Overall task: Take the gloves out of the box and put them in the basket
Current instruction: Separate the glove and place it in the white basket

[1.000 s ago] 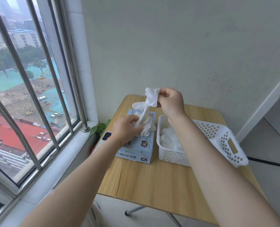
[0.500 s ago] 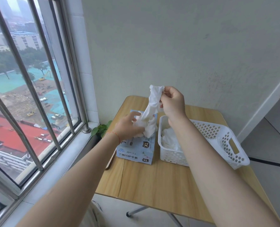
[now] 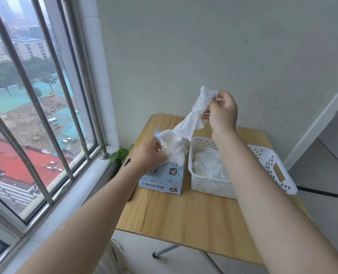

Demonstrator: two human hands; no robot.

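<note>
White glove (image 3: 195,113) stretched above box (image 3: 164,177); basket (image 3: 271,165) beside.

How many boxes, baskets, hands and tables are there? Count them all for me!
Boxes: 1, the blue glove box
Baskets: 1, the white basket
Hands: 2, left hand, right hand
Tables: 1, the wooden table
Total: 5

We count one light-blue glove box (image 3: 165,179) on the left of one wooden table (image 3: 193,216), and one white perforated basket (image 3: 271,165) to its right. One white glove (image 3: 197,109) is stretched up above the box, one bunch of gloves (image 3: 175,149) sticks out of the box top, and one heap of gloves (image 3: 209,165) lies in the basket; we cannot count the single gloves in either. Two hands show: one left hand (image 3: 147,155), one right hand (image 3: 222,111). One green plant (image 3: 121,154) sits at the far left of the table.
</note>
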